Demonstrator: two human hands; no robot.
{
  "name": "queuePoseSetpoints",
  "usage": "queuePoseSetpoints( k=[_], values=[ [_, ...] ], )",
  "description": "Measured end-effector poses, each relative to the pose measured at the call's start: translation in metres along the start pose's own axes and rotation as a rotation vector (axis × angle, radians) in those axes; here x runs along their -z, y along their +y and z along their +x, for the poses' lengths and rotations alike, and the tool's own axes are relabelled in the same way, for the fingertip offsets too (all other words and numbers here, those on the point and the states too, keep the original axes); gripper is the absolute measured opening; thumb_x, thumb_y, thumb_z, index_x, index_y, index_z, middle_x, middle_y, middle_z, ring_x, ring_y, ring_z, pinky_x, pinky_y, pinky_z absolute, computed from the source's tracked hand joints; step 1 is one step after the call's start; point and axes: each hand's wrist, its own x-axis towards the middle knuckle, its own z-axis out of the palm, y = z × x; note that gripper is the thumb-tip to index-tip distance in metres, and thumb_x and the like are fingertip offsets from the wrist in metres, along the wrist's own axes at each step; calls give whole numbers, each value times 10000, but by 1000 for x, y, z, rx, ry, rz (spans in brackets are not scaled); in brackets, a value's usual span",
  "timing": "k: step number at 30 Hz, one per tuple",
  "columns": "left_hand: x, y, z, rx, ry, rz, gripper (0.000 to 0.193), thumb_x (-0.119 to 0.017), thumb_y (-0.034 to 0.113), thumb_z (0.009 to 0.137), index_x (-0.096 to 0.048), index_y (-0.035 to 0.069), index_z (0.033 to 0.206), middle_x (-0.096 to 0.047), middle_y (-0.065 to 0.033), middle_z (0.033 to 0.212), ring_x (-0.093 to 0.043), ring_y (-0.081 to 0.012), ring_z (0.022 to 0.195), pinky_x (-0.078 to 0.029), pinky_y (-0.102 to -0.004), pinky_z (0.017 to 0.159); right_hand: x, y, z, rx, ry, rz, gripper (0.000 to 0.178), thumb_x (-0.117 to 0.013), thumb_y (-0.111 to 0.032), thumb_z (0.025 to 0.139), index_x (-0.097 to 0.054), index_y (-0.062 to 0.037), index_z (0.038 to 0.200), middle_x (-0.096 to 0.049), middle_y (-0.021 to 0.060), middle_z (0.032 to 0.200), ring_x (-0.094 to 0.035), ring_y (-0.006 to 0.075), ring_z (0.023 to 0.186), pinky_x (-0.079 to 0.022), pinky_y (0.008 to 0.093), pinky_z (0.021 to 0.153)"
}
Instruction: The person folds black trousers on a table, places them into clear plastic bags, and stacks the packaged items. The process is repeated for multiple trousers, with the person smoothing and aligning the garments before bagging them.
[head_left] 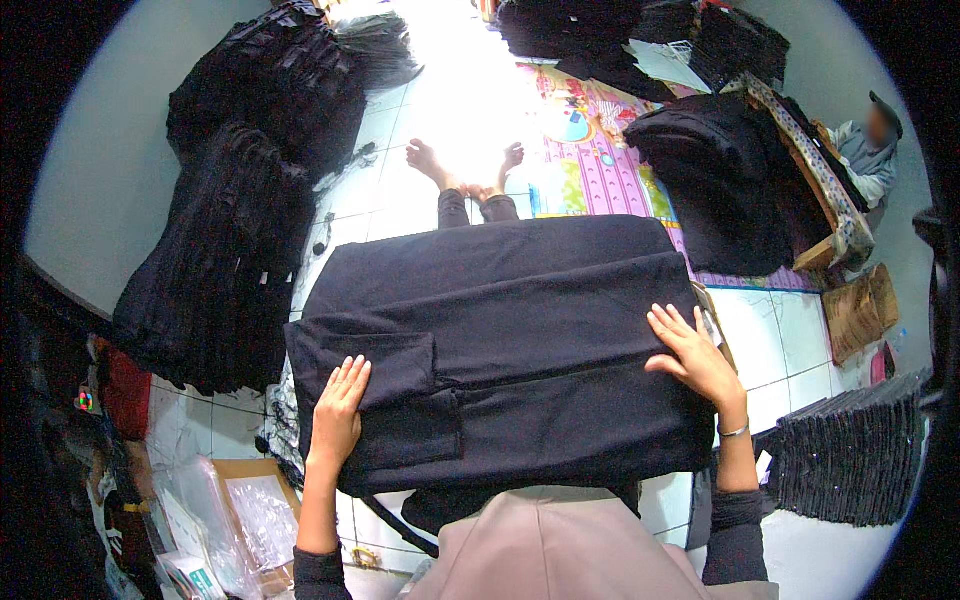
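A large piece of black cloth point(560, 330), folded flat like a garment, is spread across a low surface in front of me. A narrower folded section point(405, 430) lies on its left side, layered over the rest. My left hand point(340, 405) rests on that section near the left edge, fingers straight and close together, palm down. Near the right edge my right hand point(695, 355) lies flat on the cloth with thumb and fingers apart. Neither hand grips anything. The surface beneath is almost fully covered by the cloth.
Tall piles of black cloth point(220, 250) stand at the left, with a black heap point(710, 180) at the right. A stack of black folded pieces point(850, 450) sits lower right. Bare feet point(430, 160) stick out past the far edge. Another person point(868, 155) sits far right.
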Motion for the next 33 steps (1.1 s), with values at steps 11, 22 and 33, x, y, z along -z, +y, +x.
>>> queuePoseSetpoints(
  k=[11, 22, 33],
  values=[
    [14, 3, -22, 305, 162, -84, 584, -623, 258, 884, -454, 33, 1395, -444, -168, 1442, -357, -316, 1379, -203, -448, 1163, -62, -10, 104, -131, 540, -356, 662, -400, -482, 970, -306, -74, 1483, -251, 117, 1564, -201, 317, 1451, -111, 646, 1117],
    [2, -10, -105, 1123, 465, -686, 348, -773, 167, 810, -618, -36, 1046, -632, -75, 981, -538, -152, 863, -439, -297, 835, -5, 80, 68, -297, 314, 402, 442, -829, -330, 667, -694, 33, 881, -680, 175, 759, -652, 264, 685, -494, 360, 656],
    [6, 38, -49, 1041, 1194, -496, 430, -799, 77, 761, -592, 2, 1130, -589, -91, 1177, -531, -221, 1111, -373, -385, 1043, 16, 15, 7, -373, 318, 1658, 417, -636, -151, 833, -560, 1, 1213, -653, 78, 1138, -641, 213, 988, -497, 336, 904]
  ],
)
